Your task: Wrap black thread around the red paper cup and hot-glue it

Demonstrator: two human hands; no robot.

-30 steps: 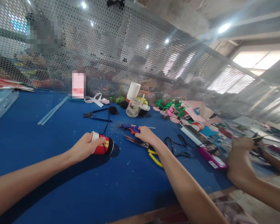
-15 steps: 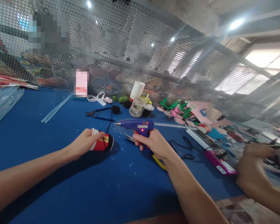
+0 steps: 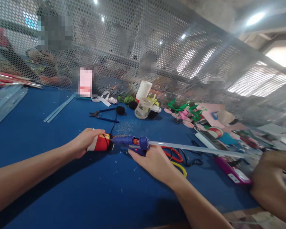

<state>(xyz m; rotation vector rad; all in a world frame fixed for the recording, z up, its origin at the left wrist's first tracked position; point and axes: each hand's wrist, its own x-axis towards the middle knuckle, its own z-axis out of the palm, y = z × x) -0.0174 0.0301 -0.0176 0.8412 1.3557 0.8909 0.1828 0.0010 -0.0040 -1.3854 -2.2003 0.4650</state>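
My left hand is closed round a red paper cup that lies on its side, its black end facing right. Black yarn runs from the cup up to a small black ball. In my right hand is a blue hot glue gun with a red light on. Its nozzle points left and meets the cup near the black end; whether it touches I cannot tell. A long clear glue stick sticks out of its back. Red-handled scissors lie behind my right hand, beside a yellow handle.
Pliers with blue handles lie beyond the cup. Farther back stand a clear plastic cup and stacked white paper cups. A purple power strip is at right, near another person's hand. A perforated metal screen borders the table.
The glue gun has moved left and down, bringing its nozzle to the cup. The scissors that were under my right hand now show more. My left hand keeps hold of the cup.
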